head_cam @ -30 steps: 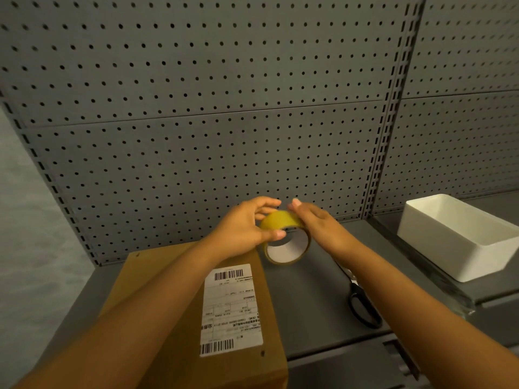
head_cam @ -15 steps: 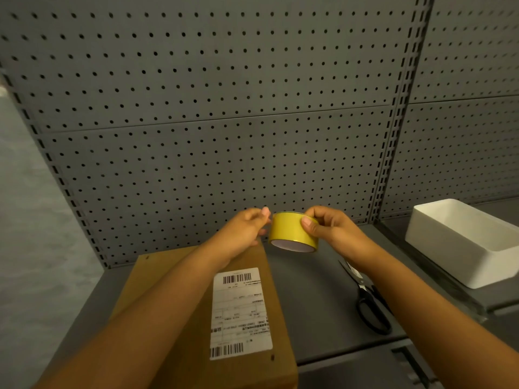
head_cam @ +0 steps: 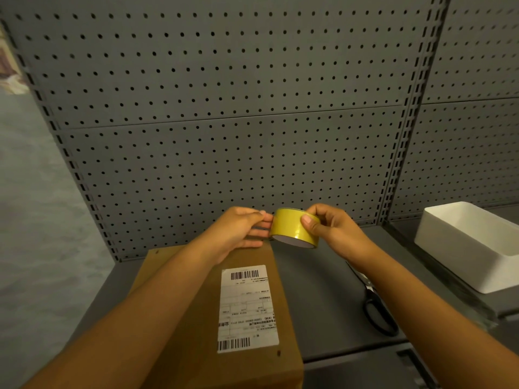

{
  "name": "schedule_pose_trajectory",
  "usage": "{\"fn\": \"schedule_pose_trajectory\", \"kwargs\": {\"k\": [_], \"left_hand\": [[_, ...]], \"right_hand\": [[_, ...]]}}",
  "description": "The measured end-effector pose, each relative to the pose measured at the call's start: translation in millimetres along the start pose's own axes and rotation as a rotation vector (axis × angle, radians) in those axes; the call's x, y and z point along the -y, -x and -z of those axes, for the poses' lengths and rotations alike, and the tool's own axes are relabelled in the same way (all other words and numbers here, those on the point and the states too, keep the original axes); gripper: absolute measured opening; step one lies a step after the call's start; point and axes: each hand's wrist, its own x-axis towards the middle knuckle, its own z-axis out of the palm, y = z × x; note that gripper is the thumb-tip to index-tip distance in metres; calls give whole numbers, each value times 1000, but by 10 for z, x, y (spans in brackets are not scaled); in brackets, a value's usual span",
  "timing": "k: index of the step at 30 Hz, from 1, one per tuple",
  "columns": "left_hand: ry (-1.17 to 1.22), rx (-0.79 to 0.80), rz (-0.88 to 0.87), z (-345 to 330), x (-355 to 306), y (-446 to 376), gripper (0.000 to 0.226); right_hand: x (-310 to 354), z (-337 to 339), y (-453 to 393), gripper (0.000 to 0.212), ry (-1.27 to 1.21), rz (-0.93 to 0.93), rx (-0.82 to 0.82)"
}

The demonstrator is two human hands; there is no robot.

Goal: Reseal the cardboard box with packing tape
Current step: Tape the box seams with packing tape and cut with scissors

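At the far left, the grey shelf (head_cam: 323, 299) ends just beyond the cardboard box (head_cam: 196, 318); a narrow bare strip of shelf runs along the box's left side. The box lies flat at the shelf's left portion, its near end passing out of view at the bottom edge and its far end stopping short of the pegboard back panel (head_cam: 224, 136). A white shipping label (head_cam: 248, 308) sits on the box top toward its right edge.

The left hand (head_cam: 238, 234) is above the far end of the box, fingers curled, fingertips pinching at the left side of the yellow tape roll (head_cam: 295, 228). The roll is held in the air over the far right corner of the box, tilted, its opening facing down and toward the camera. The right hand (head_cam: 331, 228) grasps the roll from the right, thumb on the outer face.

Right of the box lies an open stretch of bare shelf. Black-handled scissors (head_cam: 379, 313) lie on it, partly hidden under the right forearm. A white bin (head_cam: 460, 248) stands on the adjoining shelf at far right, well apart from the box.

Against half a second earlier: the hands and roll hold nearly the same place, the left fingertips now closer against the roll. A second ago the roll stood more on edge, showing its core.
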Motion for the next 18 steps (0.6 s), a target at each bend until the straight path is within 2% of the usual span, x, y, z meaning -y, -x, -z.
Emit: {"fn": "schedule_pose_trajectory", "kwargs": {"k": [10, 15, 18], "left_hand": [[8, -21, -33, 25, -36, 40, 26], [45, -38, 15, -29, -7, -1, 25], [106, 26, 55, -65, -7, -2, 39]], "right_hand": [[-44, -45, -10, 16, 96, 2, -67], [-8, -62, 22, 17, 31, 54, 17], [22, -78, 11, 16, 32, 82, 20]]}}
